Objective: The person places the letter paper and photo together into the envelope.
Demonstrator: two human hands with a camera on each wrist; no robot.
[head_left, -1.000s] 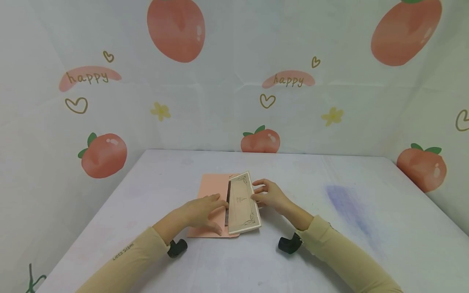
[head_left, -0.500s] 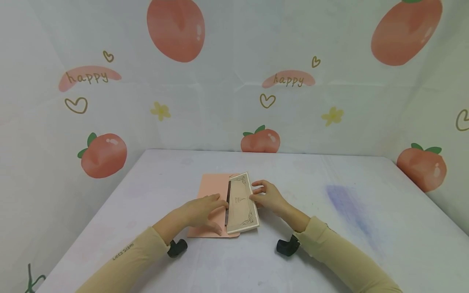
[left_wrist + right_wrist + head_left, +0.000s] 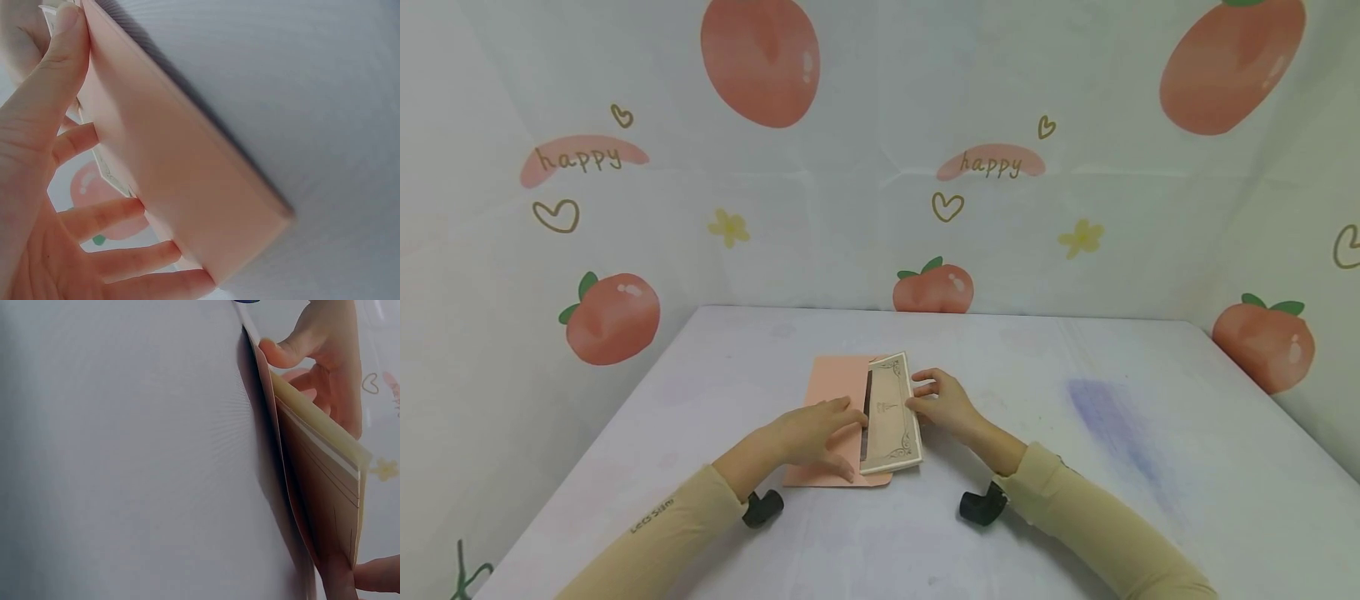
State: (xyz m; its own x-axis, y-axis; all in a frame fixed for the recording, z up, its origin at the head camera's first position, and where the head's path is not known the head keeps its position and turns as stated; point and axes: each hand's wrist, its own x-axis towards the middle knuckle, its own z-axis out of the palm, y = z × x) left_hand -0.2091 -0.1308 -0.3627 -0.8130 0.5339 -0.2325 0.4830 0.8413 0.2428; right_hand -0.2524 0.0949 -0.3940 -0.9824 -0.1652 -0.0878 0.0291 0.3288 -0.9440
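Note:
A pink envelope (image 3: pixel 831 379) lies on the table in the head view. From its right side sticks out a cream card (image 3: pixel 891 417) with ornamented corners and a small printed motif, tilted up from the envelope; in the right wrist view the card (image 3: pixel 325 481) shows folded layers. My left hand (image 3: pixel 820 433) rests on the envelope with spread fingers; in the left wrist view its thumb and fingertips touch the pink paper (image 3: pixel 156 144). At the card's right edge, my right hand (image 3: pixel 951 404) pinches it between thumb and finger, the other fingers lifted. The card's left part is hidden.
The white tabletop (image 3: pixel 1022 367) surrounds the envelope, with a purple-blue smear (image 3: pixel 1112 425) to the right. A printed cloth (image 3: pixel 850 208) with peaches hangs behind the table. Black camera mounts (image 3: pixel 983 506) sit under both wrists.
My right hand has moved slightly left, and the card has shifted left with it and lies a little straighter over the envelope. The left hand has stayed in place.

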